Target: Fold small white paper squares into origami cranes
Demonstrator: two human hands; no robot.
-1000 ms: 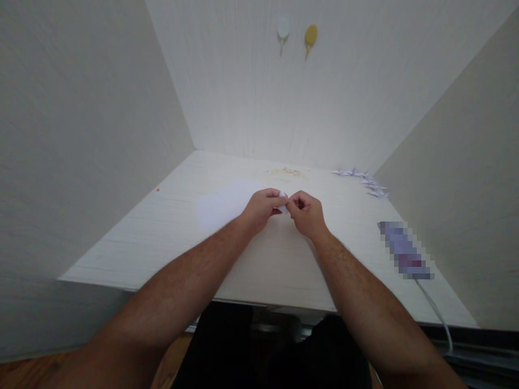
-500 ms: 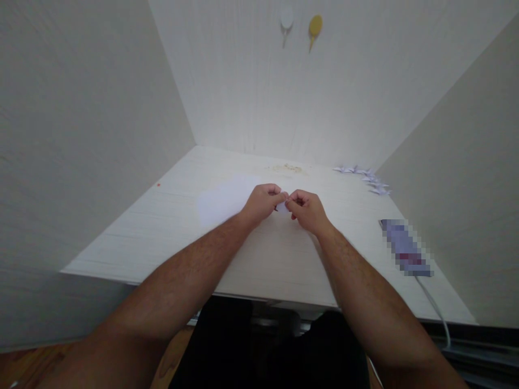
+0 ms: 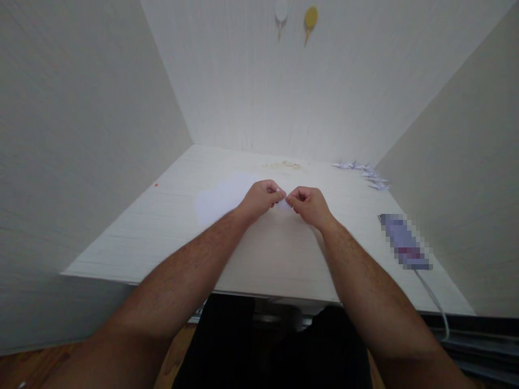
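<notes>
My left hand (image 3: pixel 264 196) and my right hand (image 3: pixel 308 203) meet above the middle of the white table, fingertips nearly touching. Between them is a small piece of white paper (image 3: pixel 284 205), pinched by both. Its folds are mostly hidden behind the fingers. Just left of my left hand, white paper sheets (image 3: pixel 221 199) lie flat on the table. A row of small folded paper cranes (image 3: pixel 367 174) stands near the back right corner.
A phone-like device (image 3: pixel 405 242), blurred out, lies at the right with a white cable (image 3: pixel 433 297) running off the front edge. Light brown crumbs or stains (image 3: pixel 290 164) mark the back of the table (image 3: pixel 121 246). Two hooks, white (image 3: pixel 281 12) and yellow (image 3: pixel 311 18), are on the back wall.
Both hands stay close together on the small paper, with only slight finger shifts; less of the paper shows below them. The view has tilted slightly.
</notes>
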